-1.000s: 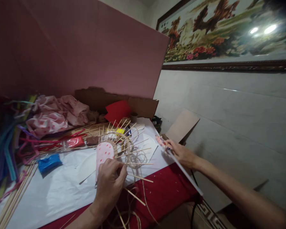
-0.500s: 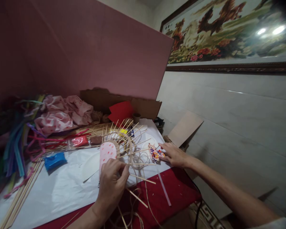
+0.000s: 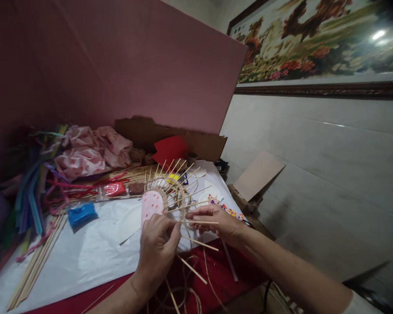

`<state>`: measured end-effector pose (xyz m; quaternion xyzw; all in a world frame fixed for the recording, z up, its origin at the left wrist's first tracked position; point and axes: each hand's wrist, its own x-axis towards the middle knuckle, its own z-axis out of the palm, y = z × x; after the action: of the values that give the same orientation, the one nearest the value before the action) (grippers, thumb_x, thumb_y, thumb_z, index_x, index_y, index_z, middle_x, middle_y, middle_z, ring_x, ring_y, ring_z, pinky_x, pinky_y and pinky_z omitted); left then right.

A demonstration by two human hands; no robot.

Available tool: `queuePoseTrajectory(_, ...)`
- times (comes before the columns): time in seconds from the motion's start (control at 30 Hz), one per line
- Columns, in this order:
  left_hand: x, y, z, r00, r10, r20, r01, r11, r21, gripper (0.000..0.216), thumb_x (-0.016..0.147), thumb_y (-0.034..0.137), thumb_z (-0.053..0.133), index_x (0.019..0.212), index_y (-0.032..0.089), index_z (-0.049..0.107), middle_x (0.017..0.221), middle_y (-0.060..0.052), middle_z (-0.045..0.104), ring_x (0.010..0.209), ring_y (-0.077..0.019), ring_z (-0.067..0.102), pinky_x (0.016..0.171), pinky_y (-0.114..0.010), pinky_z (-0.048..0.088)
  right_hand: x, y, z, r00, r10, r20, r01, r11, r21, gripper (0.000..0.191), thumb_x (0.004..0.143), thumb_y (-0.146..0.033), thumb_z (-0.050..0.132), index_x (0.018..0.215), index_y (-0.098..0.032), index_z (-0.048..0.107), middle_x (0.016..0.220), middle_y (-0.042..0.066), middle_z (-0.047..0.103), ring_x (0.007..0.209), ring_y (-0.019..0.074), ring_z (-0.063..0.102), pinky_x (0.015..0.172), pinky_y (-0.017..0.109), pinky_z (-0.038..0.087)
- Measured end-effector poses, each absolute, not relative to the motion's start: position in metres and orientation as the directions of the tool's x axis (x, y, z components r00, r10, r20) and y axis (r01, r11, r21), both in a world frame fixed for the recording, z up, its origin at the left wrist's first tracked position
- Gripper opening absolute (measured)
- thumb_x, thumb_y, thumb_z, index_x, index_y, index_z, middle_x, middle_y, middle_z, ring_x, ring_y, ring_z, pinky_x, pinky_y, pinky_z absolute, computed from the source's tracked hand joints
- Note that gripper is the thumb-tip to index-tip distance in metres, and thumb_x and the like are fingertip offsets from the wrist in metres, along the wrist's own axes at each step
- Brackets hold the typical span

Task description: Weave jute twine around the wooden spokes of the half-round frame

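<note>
A fan-shaped piece made of a pink spotted cloth panel (image 3: 151, 206) has thin wooden sticks (image 3: 199, 243) radiating from its rounded edge. Twine (image 3: 182, 192) runs in curves across those sticks. My left hand (image 3: 159, 240) is closed on the lower part of this piece, thumb and forefinger pinched by the stick bases. Just to the right, my right hand (image 3: 212, 220) has its fingers drawn together at the twine among the sticks; its fingertips are partly hidden. Behind that hand lies a colourful patterned cutout (image 3: 234, 213), partly covered.
Blue (image 3: 81, 215) and red (image 3: 114, 189) packets lie on the white sheet (image 3: 101, 253). Wooden sticks (image 3: 36, 266) and pink spotted cloth (image 3: 81, 161) are at the left. Loose twine (image 3: 196, 301) hangs over the red cloth (image 3: 216, 279) at the front edge. Cardboard (image 3: 260, 174) leans at the right.
My right hand has left the patterned cutout and come leftward to the twine by the sticks. My left hand keeps its grip. The view has shifted slightly.
</note>
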<state>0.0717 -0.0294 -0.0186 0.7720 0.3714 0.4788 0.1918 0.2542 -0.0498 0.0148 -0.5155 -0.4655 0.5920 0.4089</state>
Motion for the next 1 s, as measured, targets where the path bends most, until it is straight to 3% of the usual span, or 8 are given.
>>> queuePoseTrajectory(0.23, 0.071, -0.031, -0.021, 0.294, 0.716, 0.633, 0.436, -0.690, 0.578, 0.016, 0.084, 0.022, 0.049, 0.071, 0.021, 0.058, 0.066, -0.001, 0.058, 0.066, -0.0169, 0.049, 0.064, -0.032, 0.036, 0.243, -0.048, 0.019, -0.162, 0.973, -0.167, -0.065, -0.180, -0.982, 0.030, 0.064, -0.033, 0.073, 0.085, -0.014, 0.068, 0.074, 0.002, 0.062, 0.063, 0.0094, 0.052, 0.060, 0.023, 0.039)
queuePoseTrajectory(0.47, 0.069, -0.030, -0.016, 0.437, 0.554, 0.708, 0.563, -0.783, 0.265, 0.014, 0.083, 0.017, 0.049, 0.073, 0.018, 0.059, 0.064, -0.003, 0.058, 0.070, -0.0199, 0.048, 0.065, -0.035, 0.034, 0.244, -0.047, 0.019, -0.189, 0.973, -0.135, -0.068, -0.150, -0.986, 0.025, 0.068, -0.033, 0.071, 0.083, -0.013, 0.067, 0.070, 0.000, 0.057, 0.061, 0.0083, 0.048, 0.060, 0.023, 0.036)
queuePoseTrajectory(0.73, 0.068, -0.030, -0.010, 0.515, 0.499, 0.697, 0.600, -0.791, 0.124, 0.022, 0.084, 0.018, 0.047, 0.064, 0.019, 0.057, 0.061, -0.002, 0.057, 0.066, -0.0190, 0.046, 0.067, -0.035, 0.033, 0.247, -0.045, 0.013, -0.241, 0.963, -0.120, -0.102, -0.148, -0.984, 0.019, 0.072, -0.029, 0.068, 0.082, -0.012, 0.067, 0.072, 0.000, 0.056, 0.062, 0.0076, 0.048, 0.061, 0.022, 0.036)
queuePoseTrajectory(0.8, 0.064, -0.027, -0.009, 0.502, 0.524, 0.688, 0.612, -0.777, 0.146, 0.026, 0.086, 0.022, 0.045, 0.063, 0.019, 0.057, 0.061, -0.003, 0.055, 0.067, -0.0193, 0.046, 0.068, -0.035, 0.033, 0.248, -0.043, 0.009, -0.235, 0.964, -0.126, -0.121, -0.158, -0.980, 0.019, 0.072, -0.029, 0.069, 0.081, -0.012, 0.067, 0.072, 0.000, 0.057, 0.063, 0.0077, 0.049, 0.061, 0.022, 0.036)
queuePoseTrajectory(0.9, 0.054, -0.013, -0.006, 0.362, 0.691, 0.625, 0.731, -0.627, 0.270, 0.024, 0.087, 0.026, 0.040, 0.074, 0.018, 0.059, 0.076, -0.007, 0.058, 0.077, -0.0217, 0.049, 0.070, -0.035, 0.035, 0.250, -0.041, 0.003, -0.222, 0.962, -0.160, -0.160, -0.198, -0.967, 0.020, 0.070, -0.030, 0.071, 0.078, -0.012, 0.067, 0.070, 0.001, 0.057, 0.062, 0.0080, 0.050, 0.059, 0.022, 0.036)
queuePoseTrajectory(1.0, 0.041, 0.008, -0.003, 0.220, 0.902, 0.372, 0.872, -0.353, 0.340, 0.029, 0.085, 0.031, 0.038, 0.097, 0.015, 0.058, 0.094, -0.014, 0.059, 0.086, -0.0272, 0.053, 0.069, -0.036, 0.036, 0.252, -0.041, 0.000, -0.233, 0.954, -0.187, -0.196, -0.234, -0.952, 0.021, 0.069, -0.030, 0.073, 0.074, -0.012, 0.066, 0.066, 0.000, 0.056, 0.059, 0.0072, 0.048, 0.056, 0.021, 0.034)
